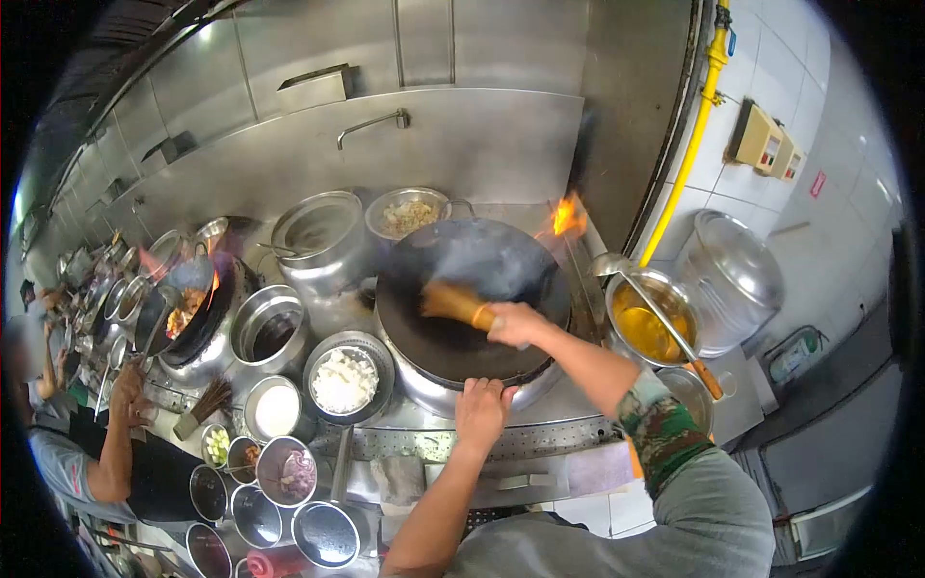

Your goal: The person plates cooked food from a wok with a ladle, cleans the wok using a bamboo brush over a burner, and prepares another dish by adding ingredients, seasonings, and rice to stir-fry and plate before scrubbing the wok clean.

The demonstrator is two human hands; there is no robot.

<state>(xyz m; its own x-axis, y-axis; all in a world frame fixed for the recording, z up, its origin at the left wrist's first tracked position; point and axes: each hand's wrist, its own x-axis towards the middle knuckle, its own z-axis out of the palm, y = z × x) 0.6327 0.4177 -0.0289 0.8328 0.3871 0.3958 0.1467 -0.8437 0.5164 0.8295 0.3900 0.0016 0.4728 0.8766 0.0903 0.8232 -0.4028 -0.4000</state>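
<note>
A large dark wok (438, 352) sits on the burner in front of me, with smoke or steam rising from it. My right hand (517, 325) is closed around the handle end of a bamboo wok brush (455, 302). The bristles point left over the inside of the wok and look blurred. At the near rim, my left hand (482, 412) grips the wok's edge with bent fingers. Left of the wok, a perforated strainer (378, 352) holds white rice or a similar white food (345, 381).
Flames (568, 214) rise behind the wok at right. A ladle (665, 318) rests across a pot of yellow oil (641, 332). Pots, including a lidded one (318, 236), and several metal cups (326, 533) stand left. A co-worker (96, 462) works at another wok (198, 332).
</note>
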